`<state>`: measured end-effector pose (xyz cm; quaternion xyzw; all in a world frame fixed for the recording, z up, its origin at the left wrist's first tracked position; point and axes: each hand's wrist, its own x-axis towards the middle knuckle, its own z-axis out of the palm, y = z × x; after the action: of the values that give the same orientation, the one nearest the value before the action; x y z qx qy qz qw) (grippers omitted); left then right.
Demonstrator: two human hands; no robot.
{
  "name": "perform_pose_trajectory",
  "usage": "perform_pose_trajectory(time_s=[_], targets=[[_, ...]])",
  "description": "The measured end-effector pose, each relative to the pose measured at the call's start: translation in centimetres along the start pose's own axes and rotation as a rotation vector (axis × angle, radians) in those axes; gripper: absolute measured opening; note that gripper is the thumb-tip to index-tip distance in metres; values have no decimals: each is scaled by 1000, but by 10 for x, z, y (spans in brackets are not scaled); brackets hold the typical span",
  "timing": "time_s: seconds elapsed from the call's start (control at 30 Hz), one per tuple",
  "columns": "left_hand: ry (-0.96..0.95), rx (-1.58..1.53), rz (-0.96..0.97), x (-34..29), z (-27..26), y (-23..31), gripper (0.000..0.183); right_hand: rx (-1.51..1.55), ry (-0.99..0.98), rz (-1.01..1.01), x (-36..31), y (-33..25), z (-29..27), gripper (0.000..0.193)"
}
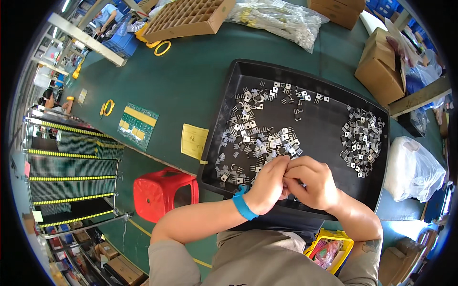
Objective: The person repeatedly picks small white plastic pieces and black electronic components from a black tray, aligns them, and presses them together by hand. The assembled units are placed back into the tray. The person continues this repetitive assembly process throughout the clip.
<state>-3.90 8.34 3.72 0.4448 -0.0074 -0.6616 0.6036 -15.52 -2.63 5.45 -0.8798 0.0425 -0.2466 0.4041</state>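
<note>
A black tray (329,136) lies on the green table in front of me. Many small silver-and-black three-legged electronic parts (255,138) are scattered over its left half, and a tighter heap of the same parts (361,138) sits at its right. My left hand (269,183), with a blue wristband, and my right hand (310,181) meet over the tray's near edge. Their fingertips are pinched together, and whatever they pinch is hidden between the fingers.
A red plastic stool (164,190) stands left of the tray, below the table. A yellow paper (194,141), a green circuit panel (138,124), a cardboard grid box (188,18), bagged parts (281,19), cardboard boxes (381,66) and a white bag (414,169) surround it. A yellow bin (331,248) sits by my right elbow.
</note>
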Motion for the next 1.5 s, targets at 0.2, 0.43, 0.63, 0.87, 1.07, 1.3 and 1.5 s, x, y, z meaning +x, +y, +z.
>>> perform_pose_trajectory(time_s=[0.2,0.43,0.63,0.87,1.07,1.3,1.5], targets=[[-144,-22,20,-11,12,33,32,880,144,382,-7,-5,-16,8],[-337,-70,-28,44,36,44,30,527,427,656,-17,26,-56,23],[-307,117,14,92,34,27,21,410,485,639,-20,45,-58,12],[-308,63,-1,103,19,21,27,325,367,640,-23,45,-52,15],[-344,100,-44,100,18,26,28,234,374,617,-24,48,-49,14],[-401,79,-123,100,13,31,24,223,395,606,-26,50,-47,15],[-405,83,-149,99,11,29,24,198,368,617,-24,49,-45,15]])
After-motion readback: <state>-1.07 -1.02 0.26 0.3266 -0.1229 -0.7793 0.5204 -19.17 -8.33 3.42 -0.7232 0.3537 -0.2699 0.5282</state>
